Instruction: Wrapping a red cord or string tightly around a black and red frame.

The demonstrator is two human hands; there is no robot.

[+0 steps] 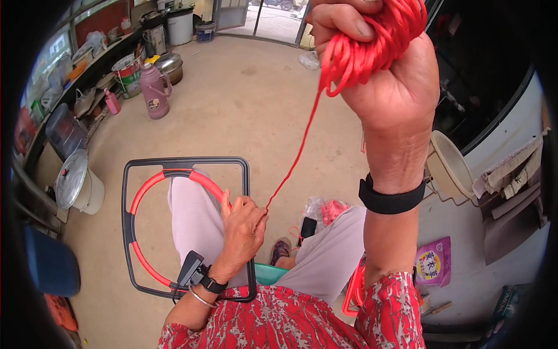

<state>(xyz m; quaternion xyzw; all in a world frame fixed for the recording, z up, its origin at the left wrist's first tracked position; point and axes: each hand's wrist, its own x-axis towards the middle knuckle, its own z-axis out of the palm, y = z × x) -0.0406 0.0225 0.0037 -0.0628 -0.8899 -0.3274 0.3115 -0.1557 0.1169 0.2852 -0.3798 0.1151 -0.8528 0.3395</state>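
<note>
A black square plastic frame (246, 174) with an inner ring (145, 192) lies over my lap. Red cord covers parts of that ring, while other stretches show black. My left hand (242, 230) is closed on the frame's right side, fingers bent around the ring; what lies under them is hidden. High at the upper right, my right hand (401, 87) grips a thick looped bundle of red cord (372, 52). One strand (298, 154) runs taut from the bundle down to my left fingers.
A pink thermos (155, 96) stands on the floor at far left, near pots and buckets. A lidded pail (87, 183) is nearer. By my foot lie a dark phone-like object (307, 228) and pink material (333, 212). A cream basin (450, 160) stands at right.
</note>
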